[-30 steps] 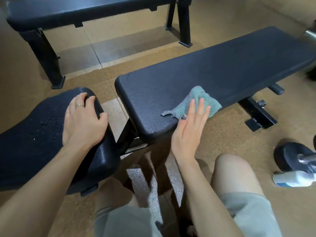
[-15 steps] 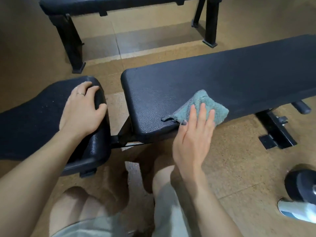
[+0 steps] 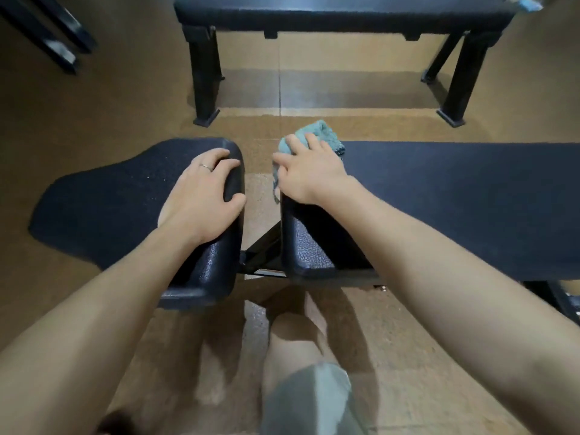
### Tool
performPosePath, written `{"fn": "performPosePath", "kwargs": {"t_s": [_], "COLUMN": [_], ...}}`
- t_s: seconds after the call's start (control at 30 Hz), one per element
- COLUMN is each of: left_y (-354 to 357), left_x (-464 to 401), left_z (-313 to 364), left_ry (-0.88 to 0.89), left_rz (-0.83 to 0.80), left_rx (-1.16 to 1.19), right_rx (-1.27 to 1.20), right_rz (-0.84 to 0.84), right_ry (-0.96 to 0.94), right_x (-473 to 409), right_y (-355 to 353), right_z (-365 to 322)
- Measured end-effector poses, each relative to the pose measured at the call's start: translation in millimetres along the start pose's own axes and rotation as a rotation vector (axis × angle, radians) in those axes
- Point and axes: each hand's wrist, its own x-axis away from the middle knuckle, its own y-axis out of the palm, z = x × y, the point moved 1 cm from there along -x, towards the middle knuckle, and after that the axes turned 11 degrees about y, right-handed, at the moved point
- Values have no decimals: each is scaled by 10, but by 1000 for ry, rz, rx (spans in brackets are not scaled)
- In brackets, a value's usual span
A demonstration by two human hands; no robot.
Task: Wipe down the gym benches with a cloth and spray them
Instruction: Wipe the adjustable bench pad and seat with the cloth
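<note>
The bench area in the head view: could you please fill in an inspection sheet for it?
Surface: long pad black; seat pad shows pale specks.
Job's things: cloth bunched at the long pad's far end corner; spray bottle not seen.
Clutter: nothing seen.
Hands: left hand rests on the seat pad's edge, fingers over it; right hand presses the cloth.
Cables: nothing seen.
Surroundings: second bench beyond; brown floor.

a gym: padded black benches [image 3: 455, 196] on rubber flooring [image 3: 110, 98].
</note>
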Motion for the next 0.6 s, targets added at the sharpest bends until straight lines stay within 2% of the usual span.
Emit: {"fn": "performPosePath", "kwargs": {"t_s": [0.1, 0.2, 0.27, 0.37, 0.47, 0.6], "left_y": [18, 29, 22, 17, 6, -100], "left_x": [12, 11, 8, 8, 6, 58], "left_z": [-32, -61, -69, -54, -61, -192], "left_ry": [18, 36, 50, 46, 53, 94], "left_rz": [5, 11, 17, 16, 14, -15], "left_rx": [5, 38, 43, 60, 73, 209], "right_rx": [-80, -75, -74, -135, -167, 15], "right_rz": [17, 48, 64, 128, 120, 217], "right_ry": [89, 258, 293, 266, 180, 61], "right_x": [-223, -293, -241, -13, 449, 867], "right_y": [-90, -123, -69, 71, 185, 320], "right_z": [148, 400, 363, 100, -194, -417]}}
